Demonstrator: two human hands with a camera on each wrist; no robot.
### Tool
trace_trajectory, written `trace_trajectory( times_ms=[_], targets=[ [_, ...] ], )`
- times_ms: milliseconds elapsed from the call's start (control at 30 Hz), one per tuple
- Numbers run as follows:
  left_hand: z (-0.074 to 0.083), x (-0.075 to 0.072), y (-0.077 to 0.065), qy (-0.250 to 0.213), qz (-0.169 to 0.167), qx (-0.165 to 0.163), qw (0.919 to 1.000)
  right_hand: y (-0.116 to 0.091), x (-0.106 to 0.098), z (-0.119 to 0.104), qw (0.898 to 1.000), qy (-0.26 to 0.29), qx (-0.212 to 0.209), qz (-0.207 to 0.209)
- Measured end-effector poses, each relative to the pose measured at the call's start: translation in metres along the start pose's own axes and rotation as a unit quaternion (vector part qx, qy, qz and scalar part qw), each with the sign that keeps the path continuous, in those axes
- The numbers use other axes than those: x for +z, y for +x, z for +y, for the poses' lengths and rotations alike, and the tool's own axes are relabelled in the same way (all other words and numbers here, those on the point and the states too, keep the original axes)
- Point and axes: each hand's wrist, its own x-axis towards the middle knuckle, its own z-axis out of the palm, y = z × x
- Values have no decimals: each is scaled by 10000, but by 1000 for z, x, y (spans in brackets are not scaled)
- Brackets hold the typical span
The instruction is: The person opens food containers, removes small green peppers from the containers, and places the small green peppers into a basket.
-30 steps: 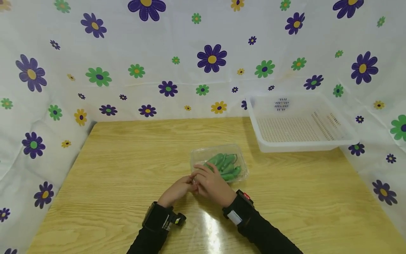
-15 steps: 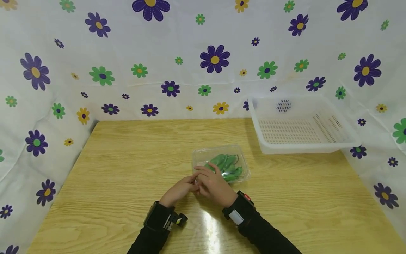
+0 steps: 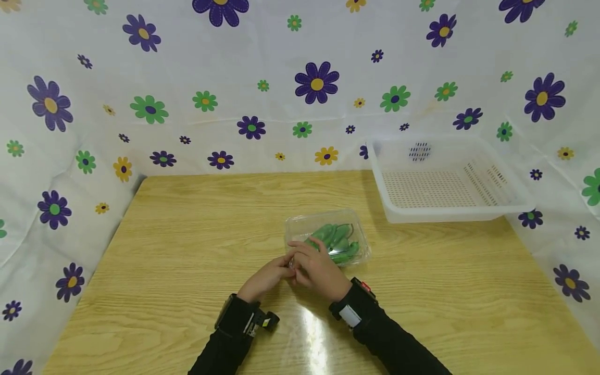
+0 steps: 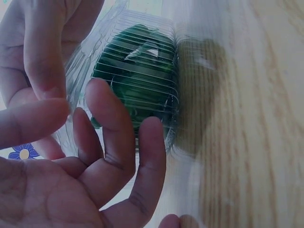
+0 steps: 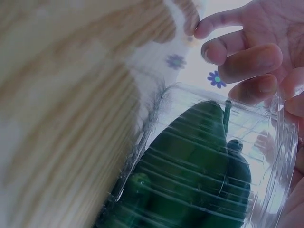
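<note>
A clear plastic clamshell box [image 3: 300, 225] rests on the table, with several green peppers [image 3: 338, 240] showing through its walls. At its near left corner my two hands meet. My left hand [image 3: 265, 280] pinches the box's edge there between thumb and fingertips; in the left wrist view its other fingers [image 4: 151, 161] curl loosely beside the ribbed wall. My right hand [image 3: 321, 272] reaches over the near side, its bent fingers and thumb at the same edge. In the right wrist view the peppers [image 5: 185, 156] lie close together inside. The exact fingertip contact is partly hidden in the head view.
A white perforated plastic basket [image 3: 457, 213] stands at the back right of the wooden table [image 3: 197, 224]. Flower-printed white cloth [image 3: 262, 52] hangs behind and along both sides. Wrist straps with small cameras sit on both of my forearms.
Both hands stay at the same corner of the box with only tiny finger shifts. The whole head view drifts slightly; box and basket keep their places on the table.
</note>
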Motion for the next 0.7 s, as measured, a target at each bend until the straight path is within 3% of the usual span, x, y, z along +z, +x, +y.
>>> trace_trajectory(
  times_ms=[233,467,700],
  targets=[
    [-2,-1,-1,-176,-78,276,9994,-1,-1,0,9998,145,87,-67],
    [1,4,3,-226,212,-17,9995,2,-3,0,9995,207,191,135],
    [1,6,1,-258,204,-45,9994,1,-4,1,9993,-286,-173,142]
  ],
)
